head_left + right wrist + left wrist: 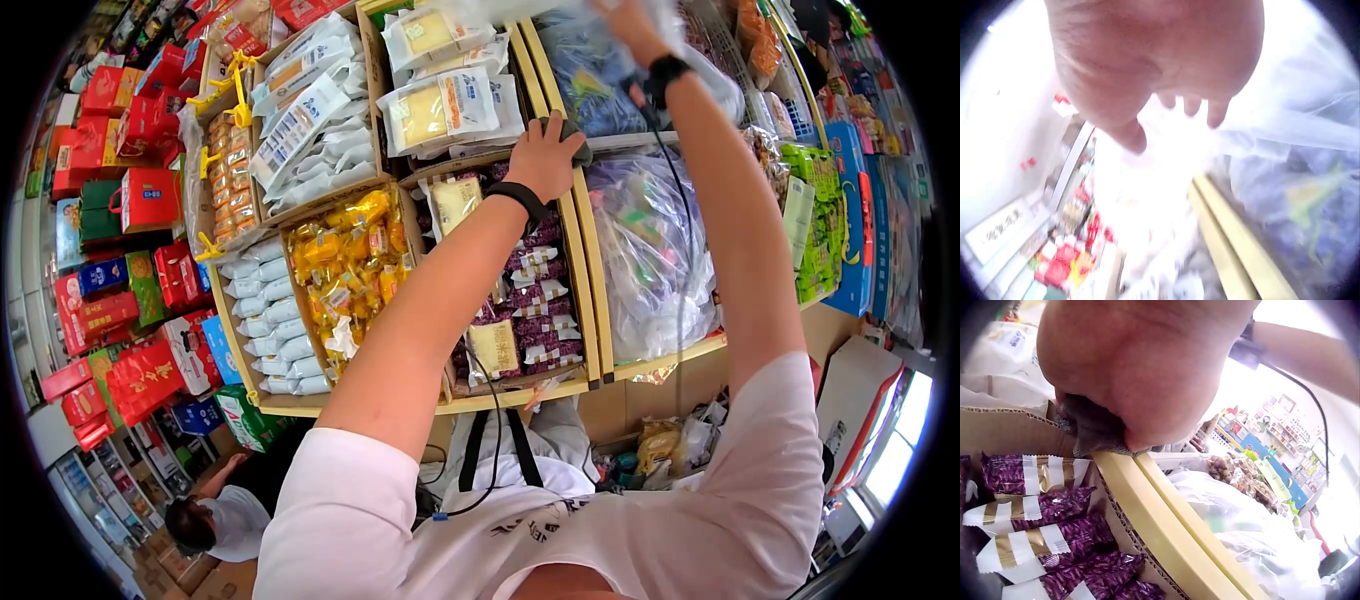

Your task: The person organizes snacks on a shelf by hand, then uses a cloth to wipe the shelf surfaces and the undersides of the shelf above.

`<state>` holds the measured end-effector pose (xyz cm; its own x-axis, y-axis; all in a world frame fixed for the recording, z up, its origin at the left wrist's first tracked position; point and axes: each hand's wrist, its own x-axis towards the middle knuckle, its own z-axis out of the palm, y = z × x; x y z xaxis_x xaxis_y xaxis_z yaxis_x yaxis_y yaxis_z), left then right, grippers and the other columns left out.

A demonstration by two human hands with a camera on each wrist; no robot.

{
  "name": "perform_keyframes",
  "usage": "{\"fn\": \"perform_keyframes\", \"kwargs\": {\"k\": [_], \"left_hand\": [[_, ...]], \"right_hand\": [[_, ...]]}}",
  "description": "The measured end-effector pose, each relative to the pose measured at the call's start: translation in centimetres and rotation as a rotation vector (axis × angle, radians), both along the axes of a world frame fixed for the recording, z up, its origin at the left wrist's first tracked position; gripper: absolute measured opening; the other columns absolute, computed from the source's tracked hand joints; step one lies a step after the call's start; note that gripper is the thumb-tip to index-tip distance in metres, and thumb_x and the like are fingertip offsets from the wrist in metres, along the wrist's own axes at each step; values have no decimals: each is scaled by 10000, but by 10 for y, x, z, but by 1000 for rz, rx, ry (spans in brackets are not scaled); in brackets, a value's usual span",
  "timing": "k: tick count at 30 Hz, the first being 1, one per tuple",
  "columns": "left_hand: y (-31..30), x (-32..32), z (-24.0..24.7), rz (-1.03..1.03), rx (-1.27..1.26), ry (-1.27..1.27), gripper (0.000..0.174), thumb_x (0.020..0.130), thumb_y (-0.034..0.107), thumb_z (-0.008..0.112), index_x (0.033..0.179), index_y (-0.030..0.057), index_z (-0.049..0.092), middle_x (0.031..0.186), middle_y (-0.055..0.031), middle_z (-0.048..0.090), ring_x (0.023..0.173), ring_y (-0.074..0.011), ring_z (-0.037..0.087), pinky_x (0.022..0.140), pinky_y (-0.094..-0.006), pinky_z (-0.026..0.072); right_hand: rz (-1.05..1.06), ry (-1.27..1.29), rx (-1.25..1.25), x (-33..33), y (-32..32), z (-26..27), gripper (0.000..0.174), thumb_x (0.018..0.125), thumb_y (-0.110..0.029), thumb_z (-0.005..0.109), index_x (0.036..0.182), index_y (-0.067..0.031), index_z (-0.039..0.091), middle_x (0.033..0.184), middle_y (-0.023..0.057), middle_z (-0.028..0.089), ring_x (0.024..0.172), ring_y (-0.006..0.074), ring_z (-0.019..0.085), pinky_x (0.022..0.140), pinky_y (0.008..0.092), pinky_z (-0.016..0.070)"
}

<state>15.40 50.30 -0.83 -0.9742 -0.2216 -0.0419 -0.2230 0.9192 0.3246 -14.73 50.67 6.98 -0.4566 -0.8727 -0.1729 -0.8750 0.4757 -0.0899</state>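
Observation:
My left hand [545, 160] [1141, 369] holds a dark grey cloth [577, 142] [1094, 425] against the pale yellow divider [592, 270] [1160, 531], its fingers partly curled over it. Purple packets [540, 292] [1072, 528] lie in the carton below that wrist. My right hand [632, 30] [1160, 56], blurred in the head view, is over the far compartment beside clear plastic [690, 60] [1266, 140]. In the right wrist view its thumb and fingers are apart; glare hides whether they touch the plastic.
Yellow packets [350, 255], white packets [270, 315] and bread packs [440, 110] fill neighbouring cartons. A plastic-covered compartment [650, 250] is right of the divider. Red gift boxes [150, 375] stand at left, near a crouching person [225, 515]. A black cable [685, 200] hangs from the right wrist.

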Motion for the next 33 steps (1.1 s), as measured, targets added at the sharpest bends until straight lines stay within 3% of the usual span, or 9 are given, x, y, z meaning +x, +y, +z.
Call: {"fn": "perform_keyframes", "kwargs": {"k": [6,13,17,20,23,27,28,31,33], "left_hand": [[5,2,6,19,-11,-110,568,932,131,577,1486,239,518,1614,-217,330,1380,-485,397,1141,-509,384],[0,0,11,-15,10,-20,541,907,127,627,1438,198,556,1543,-231,368,1258,-488,475,1054,-531,464],[-2,-2,10,-21,-34,9,526,876,104,631,1394,185,587,1501,-219,420,1206,-480,522,997,-511,514],[-18,-15,47,-53,150,-168,499,866,96,639,1357,170,602,1517,-202,403,1187,-468,548,925,-499,552],[-63,-60,71,27,284,-241,310,877,109,639,1184,117,678,1219,-236,620,1080,-471,652,889,-500,574],[-152,-119,64,-6,190,156,382,815,152,658,1193,112,698,1154,-248,706,1030,-445,698,913,-486,563],[-178,-139,66,-11,96,275,396,817,123,619,1203,79,699,916,-180,756,750,-321,741,720,-414,586],[-228,-177,70,70,109,268,244,858,131,625,1062,47,730,1083,-284,702,953,-443,701,833,-502,563],[-249,-198,64,128,55,280,222,826,148,648,997,39,737,915,-271,717,905,-430,704,791,-501,558]], "right_hand": [[-732,-212,-274,-52,77,-100,860,942,-624,550,1602,-117,328,1552,327,406,1428,505,417,1180,566,332],[-326,194,-643,135,144,-70,544,1010,-292,603,1470,-29,482,1519,276,457,1404,448,444,1157,498,375],[-401,-275,-604,280,157,-94,681,942,-283,688,1471,52,421,1328,289,544,1239,470,526,1049,513,444],[-473,-214,-543,285,119,-92,744,901,-300,718,1464,78,412,1215,268,570,1111,457,566,939,531,488],[-462,-144,-574,274,100,-93,774,885,-286,723,1489,61,385,1186,246,580,1048,440,594,867,516,516],[-390,-158,-623,244,75,-99,790,894,-257,703,1538,17,335,1159,230,575,1051,422,593,872,503,516],[-343,-210,-612,239,74,-99,794,895,-256,702,1548,2,330,1151,224,574,1053,417,590,874,501,516],[-306,-160,-596,229,68,-103,778,930,-282,681,1572,-34,318,1151,213,572,1026,409,593,856,495,524],[-327,-186,-575,230,68,-102,761,964,-295,651,1592,-51,298,1161,202,569,1023,399,597,846,496,529]]}}
